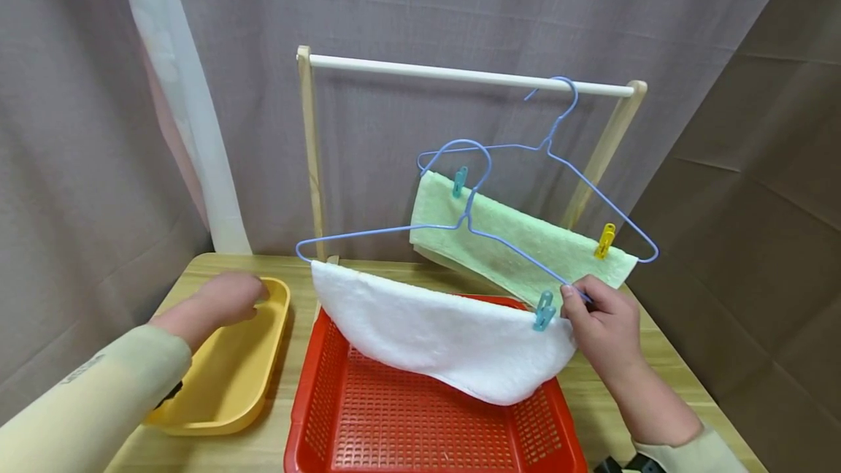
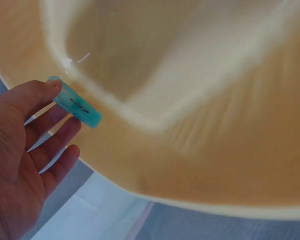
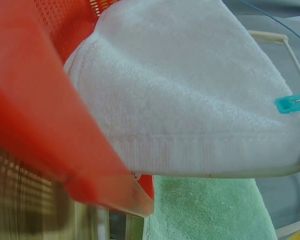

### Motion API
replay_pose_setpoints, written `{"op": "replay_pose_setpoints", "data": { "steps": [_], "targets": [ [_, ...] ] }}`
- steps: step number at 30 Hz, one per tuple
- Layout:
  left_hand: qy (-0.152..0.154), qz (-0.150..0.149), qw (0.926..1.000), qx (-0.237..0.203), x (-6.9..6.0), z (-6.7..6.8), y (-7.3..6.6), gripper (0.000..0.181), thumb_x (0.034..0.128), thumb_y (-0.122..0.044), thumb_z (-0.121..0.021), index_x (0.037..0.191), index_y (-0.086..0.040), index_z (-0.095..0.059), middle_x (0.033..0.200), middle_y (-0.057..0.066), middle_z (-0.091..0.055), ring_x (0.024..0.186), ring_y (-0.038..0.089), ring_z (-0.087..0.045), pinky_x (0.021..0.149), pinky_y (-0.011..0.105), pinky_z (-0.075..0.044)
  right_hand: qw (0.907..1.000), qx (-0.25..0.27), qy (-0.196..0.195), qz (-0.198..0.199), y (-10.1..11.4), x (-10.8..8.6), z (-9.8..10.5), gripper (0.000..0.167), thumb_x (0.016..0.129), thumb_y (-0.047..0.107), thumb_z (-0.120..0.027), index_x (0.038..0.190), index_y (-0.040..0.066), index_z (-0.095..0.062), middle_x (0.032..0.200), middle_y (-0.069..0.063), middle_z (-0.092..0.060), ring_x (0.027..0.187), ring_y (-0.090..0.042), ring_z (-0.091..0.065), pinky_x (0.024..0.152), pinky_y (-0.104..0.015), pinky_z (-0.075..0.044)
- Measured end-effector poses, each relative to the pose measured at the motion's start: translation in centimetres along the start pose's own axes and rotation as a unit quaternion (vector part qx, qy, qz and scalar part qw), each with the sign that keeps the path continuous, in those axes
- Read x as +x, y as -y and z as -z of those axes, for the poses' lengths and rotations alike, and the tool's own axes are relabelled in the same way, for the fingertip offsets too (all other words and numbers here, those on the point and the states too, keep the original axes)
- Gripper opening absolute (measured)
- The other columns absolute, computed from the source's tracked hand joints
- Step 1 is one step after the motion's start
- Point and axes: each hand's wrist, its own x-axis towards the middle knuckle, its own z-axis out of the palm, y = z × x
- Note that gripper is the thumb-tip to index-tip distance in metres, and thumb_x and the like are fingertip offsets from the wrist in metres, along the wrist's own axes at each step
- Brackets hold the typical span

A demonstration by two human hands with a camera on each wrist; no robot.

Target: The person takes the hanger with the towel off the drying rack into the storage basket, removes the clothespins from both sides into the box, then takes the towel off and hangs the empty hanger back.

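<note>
My right hand (image 1: 607, 323) grips the right end of a blue wire hanger (image 1: 381, 231). Over the hanger's lower bar hangs a folded white towel (image 1: 434, 334), with a teal clothespin (image 1: 544, 311) clipped near its right end. In the left wrist view, my left hand (image 2: 25, 145) pinches another teal clothespin (image 2: 77, 104) between thumb and forefinger, over the yellow tray (image 1: 223, 378). Behind, a second blue hanger (image 1: 611, 203) is hooked on the rack's white rod and carries a green towel (image 1: 512, 228), held by a teal clothespin (image 1: 460, 182) and a yellow clothespin (image 1: 605, 241).
Below the white towel stands a red perforated basket (image 1: 420, 414). The rack has a white rod (image 1: 420, 70) between wooden posts (image 1: 312, 159). A wooden table (image 1: 670, 378) bears these things, with grey curtains (image 1: 276, 6) behind.
</note>
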Motion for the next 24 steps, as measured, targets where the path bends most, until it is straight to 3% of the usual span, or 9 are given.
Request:
{"op": "replay_pose_setpoints", "data": {
  "steps": [11, 16, 24],
  "targets": [
    [-0.017, 0.003, 0.9998, -0.004, -0.4, -1.0, 0.2, 0.021, 0.0715, -0.003, -0.072, 0.072, -0.018, -0.057, 0.064, -0.006, -0.047, 0.059, 0.014, -0.046, 0.057, 0.037, -0.045, 0.9999, -0.009, -0.004, -0.004, -0.1, -0.1, 0.1, 0.027, 0.075, -0.018, -0.061, 0.06, 0.003, -0.056, 0.053, 0.008, -0.05, 0.05, -0.001, -0.038, 0.041, -0.022, -0.026],
    [-0.028, 0.004, 0.9996, -0.008, -0.8, -1.3, -0.1, 0.023, 0.0685, -0.003, -0.074, 0.071, -0.019, -0.057, 0.064, -0.007, -0.043, 0.058, 0.013, -0.041, 0.056, 0.035, -0.043, 0.9998, -0.017, -0.005, -0.007, -0.1, -0.1, 0.1, 0.027, 0.075, -0.018, -0.062, 0.061, 0.004, -0.056, 0.054, 0.009, -0.051, 0.051, -0.001, -0.038, 0.042, -0.022, -0.027],
    [-0.016, 0.041, 0.999, -0.01, -0.7, -1.5, -0.5, 0.022, 0.0738, -0.004, -0.071, 0.071, -0.019, -0.056, 0.063, -0.007, -0.041, 0.059, 0.013, -0.04, 0.057, 0.034, -0.041, 0.9999, -0.011, -0.004, -0.001, -0.2, -0.1, 0.2, 0.027, 0.075, -0.019, -0.062, 0.061, 0.004, -0.056, 0.054, 0.008, -0.05, 0.05, -0.001, -0.038, 0.041, -0.022, -0.026]
  ]
}}
